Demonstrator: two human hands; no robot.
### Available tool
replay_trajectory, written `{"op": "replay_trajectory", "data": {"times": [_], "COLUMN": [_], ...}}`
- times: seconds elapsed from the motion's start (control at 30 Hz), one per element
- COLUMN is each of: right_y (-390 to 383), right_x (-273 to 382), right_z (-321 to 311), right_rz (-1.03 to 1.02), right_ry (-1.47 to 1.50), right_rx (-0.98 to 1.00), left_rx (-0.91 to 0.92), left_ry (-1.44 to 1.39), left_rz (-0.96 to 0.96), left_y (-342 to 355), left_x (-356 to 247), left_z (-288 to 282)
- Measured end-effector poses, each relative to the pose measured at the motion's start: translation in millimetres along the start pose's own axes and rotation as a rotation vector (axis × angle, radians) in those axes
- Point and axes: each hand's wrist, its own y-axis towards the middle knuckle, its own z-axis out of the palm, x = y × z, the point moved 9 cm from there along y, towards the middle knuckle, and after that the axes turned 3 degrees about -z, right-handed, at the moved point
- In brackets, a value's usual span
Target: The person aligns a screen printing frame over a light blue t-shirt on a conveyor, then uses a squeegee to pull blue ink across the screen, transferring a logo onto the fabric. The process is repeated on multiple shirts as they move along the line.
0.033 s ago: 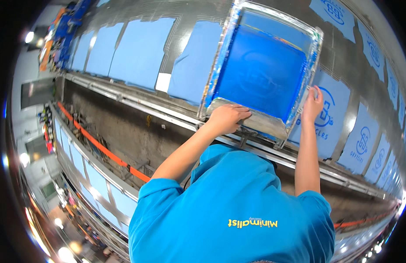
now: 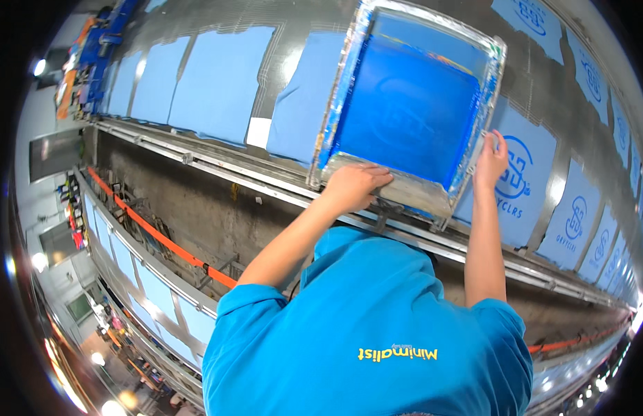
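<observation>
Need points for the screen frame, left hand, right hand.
screen frame (image 2: 339, 97): head view, on its taped left rail.
left hand (image 2: 355, 186): head view, middle of the back of the hand, at the frame's near rail.
right hand (image 2: 491, 158): head view, middle of the hand, at the frame's right rail.

light: bright overhead, even | glare: sheen on metal table (image 2: 196, 28) | edges: heavy fisheye bending (black rim)
</observation>
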Motion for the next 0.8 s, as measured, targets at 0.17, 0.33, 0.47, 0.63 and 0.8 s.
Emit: {"op": "replay_trajectory", "data": {"times": [0.17, 0.33, 0.47, 0.63, 0.8], "right_y": [-33.7, -44.3, -48.9, -47.9, -49.3], "right_x": [22.7, 50.1, 44.4, 40.3, 33.9], "right_z": [86.0, 108.5, 107.6, 110.2, 110.0], "right_rz": [0.002, -0.156, -0.068, -0.031, -0.033], "right_ry": [0.039, -0.278, -0.167, -0.103, -0.25], "right_rx": [-0.046, -0.116, -0.053, -0.061, -0.076], "left_rx": [-0.022, 0.063, 0.153, 0.105, 0.074], "left_ry": [0.027, 0.058, 0.065, 0.246, 0.312], "left_rz": [0.003, 0.025, 0.014, 0.025, 0.081], "left_y": [-35.8, -36.5, 5.7, 104.2, 196.3], "left_x": [68.0, 86.8, 96.0, 114.3, 144.4], "left_z": [-44.3, -62.4, -83.1, -137.6, -171.3]}}
